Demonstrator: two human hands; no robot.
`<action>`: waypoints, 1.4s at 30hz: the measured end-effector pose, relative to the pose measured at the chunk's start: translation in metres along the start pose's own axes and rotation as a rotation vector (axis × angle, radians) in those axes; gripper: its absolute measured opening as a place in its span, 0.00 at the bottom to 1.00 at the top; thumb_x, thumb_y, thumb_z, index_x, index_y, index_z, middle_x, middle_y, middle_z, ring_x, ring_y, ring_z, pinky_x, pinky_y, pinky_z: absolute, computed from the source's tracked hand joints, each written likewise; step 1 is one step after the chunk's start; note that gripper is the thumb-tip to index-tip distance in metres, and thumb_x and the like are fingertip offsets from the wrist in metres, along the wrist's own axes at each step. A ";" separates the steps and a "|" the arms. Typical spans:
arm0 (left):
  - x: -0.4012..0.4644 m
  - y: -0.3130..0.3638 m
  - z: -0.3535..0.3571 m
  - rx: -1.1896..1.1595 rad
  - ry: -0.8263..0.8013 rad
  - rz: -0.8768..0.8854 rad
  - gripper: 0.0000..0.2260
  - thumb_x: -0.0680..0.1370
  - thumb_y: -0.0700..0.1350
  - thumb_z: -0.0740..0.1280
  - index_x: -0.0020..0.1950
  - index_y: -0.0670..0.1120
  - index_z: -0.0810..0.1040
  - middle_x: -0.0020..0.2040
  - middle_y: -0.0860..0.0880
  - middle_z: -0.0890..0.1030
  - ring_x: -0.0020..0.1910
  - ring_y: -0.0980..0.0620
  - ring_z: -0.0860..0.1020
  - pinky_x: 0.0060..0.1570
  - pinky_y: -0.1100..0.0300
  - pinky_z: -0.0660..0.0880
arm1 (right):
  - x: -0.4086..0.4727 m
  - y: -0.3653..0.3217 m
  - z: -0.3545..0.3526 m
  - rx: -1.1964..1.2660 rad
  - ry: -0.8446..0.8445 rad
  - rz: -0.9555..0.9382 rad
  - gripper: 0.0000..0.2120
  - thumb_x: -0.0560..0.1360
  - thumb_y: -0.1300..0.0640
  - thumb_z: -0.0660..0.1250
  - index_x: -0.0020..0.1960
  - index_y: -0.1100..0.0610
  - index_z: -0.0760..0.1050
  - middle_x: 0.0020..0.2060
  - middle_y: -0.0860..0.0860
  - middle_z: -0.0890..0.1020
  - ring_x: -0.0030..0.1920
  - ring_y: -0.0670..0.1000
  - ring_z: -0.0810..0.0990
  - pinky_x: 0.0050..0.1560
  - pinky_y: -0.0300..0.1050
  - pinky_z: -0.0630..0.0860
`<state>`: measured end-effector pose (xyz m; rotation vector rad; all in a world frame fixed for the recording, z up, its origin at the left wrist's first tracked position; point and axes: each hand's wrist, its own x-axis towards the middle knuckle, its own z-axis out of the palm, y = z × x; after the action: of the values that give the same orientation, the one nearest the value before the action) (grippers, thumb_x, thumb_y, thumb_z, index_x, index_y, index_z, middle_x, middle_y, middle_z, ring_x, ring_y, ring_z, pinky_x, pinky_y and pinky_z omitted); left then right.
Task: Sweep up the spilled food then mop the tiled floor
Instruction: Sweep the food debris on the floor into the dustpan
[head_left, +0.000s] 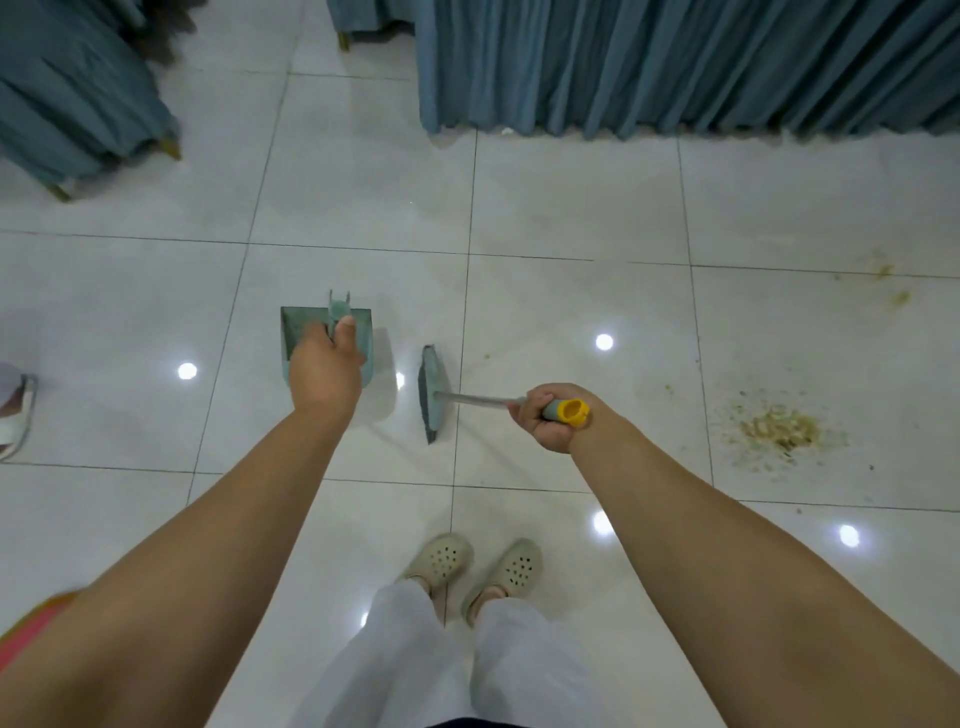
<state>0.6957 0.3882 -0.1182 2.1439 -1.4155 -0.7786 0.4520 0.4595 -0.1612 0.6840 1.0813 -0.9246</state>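
My left hand (327, 366) grips the upright handle of a teal dustpan (298, 332), which stands on the white tiled floor (363, 197) ahead of me. My right hand (550, 415) is closed around the yellow-capped grip of a broom; its metal shaft runs left to a teal broom head (432, 392) resting on the floor just right of the dustpan. A pile of spilled food crumbs (779, 428) lies on the tiles well to the right of my right hand. Smaller yellowish stains (891, 283) sit farther back on the right.
A table with a long blue-grey skirt (675, 62) stands at the back right. Blue-covered chairs (72, 98) stand at the back left. Another person's sandalled foot (15, 410) shows at the left edge. My own feet in beige clogs (475, 569) are below.
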 end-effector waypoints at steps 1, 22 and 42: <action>-0.004 0.005 0.007 0.006 -0.004 0.001 0.18 0.82 0.54 0.54 0.48 0.40 0.72 0.43 0.42 0.77 0.41 0.44 0.76 0.41 0.53 0.74 | -0.005 -0.012 -0.010 0.024 -0.006 -0.015 0.04 0.79 0.69 0.54 0.52 0.67 0.66 0.41 0.65 0.71 0.13 0.47 0.64 0.15 0.33 0.67; -0.092 0.072 0.109 -0.119 -0.195 0.038 0.18 0.81 0.56 0.53 0.47 0.42 0.69 0.47 0.39 0.81 0.44 0.38 0.80 0.48 0.44 0.77 | -0.096 -0.131 -0.200 0.195 0.160 -0.399 0.22 0.81 0.68 0.47 0.74 0.66 0.55 0.45 0.64 0.70 0.14 0.47 0.63 0.18 0.31 0.64; -0.143 -0.053 -0.026 -0.122 -0.142 0.152 0.21 0.82 0.54 0.54 0.55 0.36 0.72 0.49 0.38 0.81 0.47 0.40 0.79 0.44 0.54 0.72 | -0.087 0.139 -0.186 -0.058 -0.012 -0.099 0.07 0.79 0.68 0.52 0.54 0.69 0.65 0.42 0.63 0.73 0.16 0.46 0.68 0.15 0.32 0.67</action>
<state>0.7041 0.5418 -0.1039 1.8972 -1.5397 -0.9484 0.4792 0.7044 -0.1385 0.5806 1.1351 -0.9765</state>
